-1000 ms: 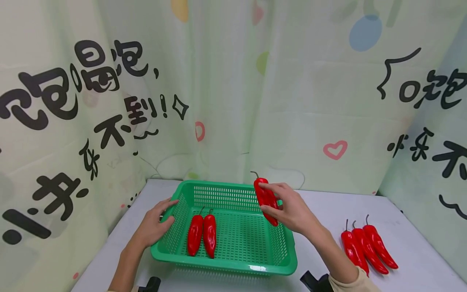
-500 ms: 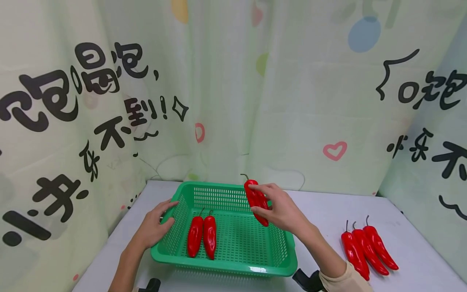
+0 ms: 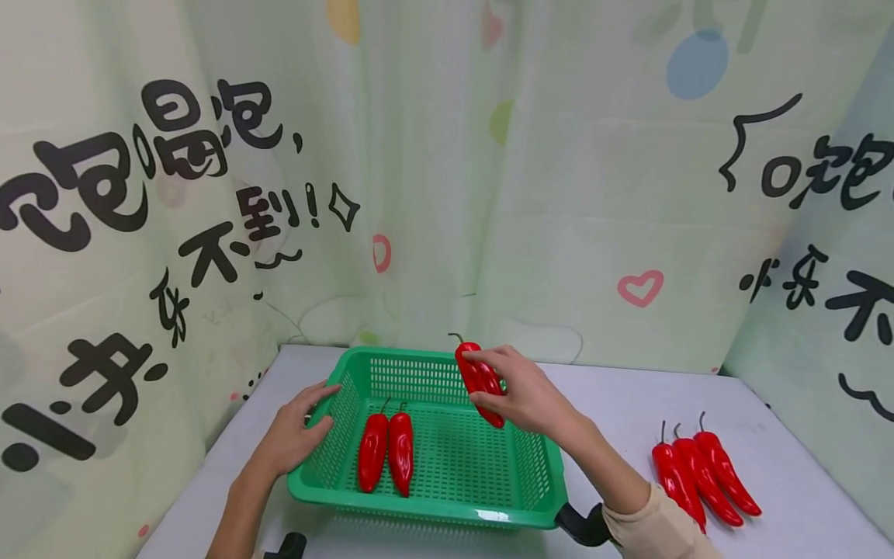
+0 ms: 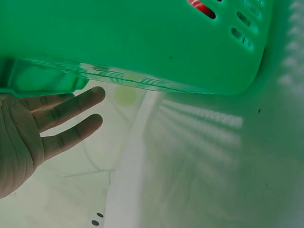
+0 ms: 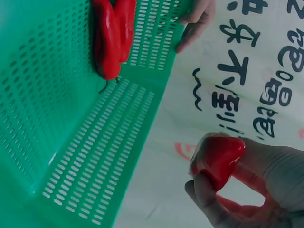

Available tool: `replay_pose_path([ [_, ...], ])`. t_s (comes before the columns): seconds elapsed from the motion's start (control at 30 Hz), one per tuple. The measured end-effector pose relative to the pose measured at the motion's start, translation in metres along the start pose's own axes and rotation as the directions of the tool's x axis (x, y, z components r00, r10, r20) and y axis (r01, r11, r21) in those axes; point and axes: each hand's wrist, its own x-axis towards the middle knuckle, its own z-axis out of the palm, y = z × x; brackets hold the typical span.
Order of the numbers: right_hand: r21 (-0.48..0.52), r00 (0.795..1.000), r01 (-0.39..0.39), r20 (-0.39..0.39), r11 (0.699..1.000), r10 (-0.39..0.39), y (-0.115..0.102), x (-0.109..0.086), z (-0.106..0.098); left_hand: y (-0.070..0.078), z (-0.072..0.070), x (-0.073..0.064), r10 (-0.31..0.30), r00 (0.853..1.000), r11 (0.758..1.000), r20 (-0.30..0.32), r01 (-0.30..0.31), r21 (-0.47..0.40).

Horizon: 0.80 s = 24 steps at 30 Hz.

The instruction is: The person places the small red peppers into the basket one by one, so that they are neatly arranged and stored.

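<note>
My right hand pinches a red chili pepper between thumb and fingers, above the back right part of a green plastic basket. The pepper's stem points up and its tip slants down to the right. In the right wrist view, the glossy pepper shows nearly end-on. My left hand is at the basket's left rim, thumb over the edge; in the left wrist view its fingers are straight and spread beside the basket wall. Two chili peppers, one left of the other, lie inside the basket.
Three more red chili peppers, a left one, a middle one and a right one, lie side by side on the white table right of the basket. A printed curtain closes off the back and sides.
My right hand has moved left with the chili pepper, from the basket's right end further over it. The left hand and the other peppers stay where they were.
</note>
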Motion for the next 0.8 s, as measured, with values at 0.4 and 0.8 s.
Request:
replay_pose_path([
  [0.4, -0.013, 0.995, 0.011, 0.098, 1.0, -0.01, -0.005, 0.02, 0.01, -0.001, 0.001, 0.0, 0.0, 1.0, 1.0, 0.001, 0.0, 0.004],
  [0.8, 0.033, 0.936, 0.0, 0.353, 0.999, -0.012, 0.001, 0.038, 0.029, -0.003, 0.0, 0.0, 0.012, 1.0, 1.0, -0.007, -0.012, 0.007],
])
